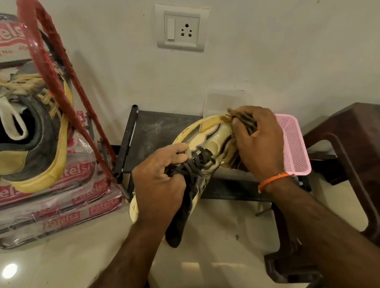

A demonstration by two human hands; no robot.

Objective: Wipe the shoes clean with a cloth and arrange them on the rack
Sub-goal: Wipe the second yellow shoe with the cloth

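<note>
- Two hands were on one cream-and-black shoe (pixel 205 146), held in the air above the dark lower shelf (pixel 157 126) of the rack; toe pointed toward the wall
- Left hand (pixel 159 184) gripped the shoe at the laces, fingers curled into the dark laces (pixel 195 165); a dark strap hung down below the wrist
- Right hand (pixel 258 139) clutched a striped brown cloth (pixel 245 121), fingers curled round it, pressed against the shoe's toe end; orange thread band (pixel 272 180) on that wrist
- Second shoe (pixel 19 133), black with yellow sole and pale laces, sat on the rack's upper level at left, beside the red frame (pixel 52 73)
- Pink mesh basket (pixel 293 146) behind the right hand; brown plastic stool (pixel 363 168) at right; wall socket (pixel 181 28) above
</note>
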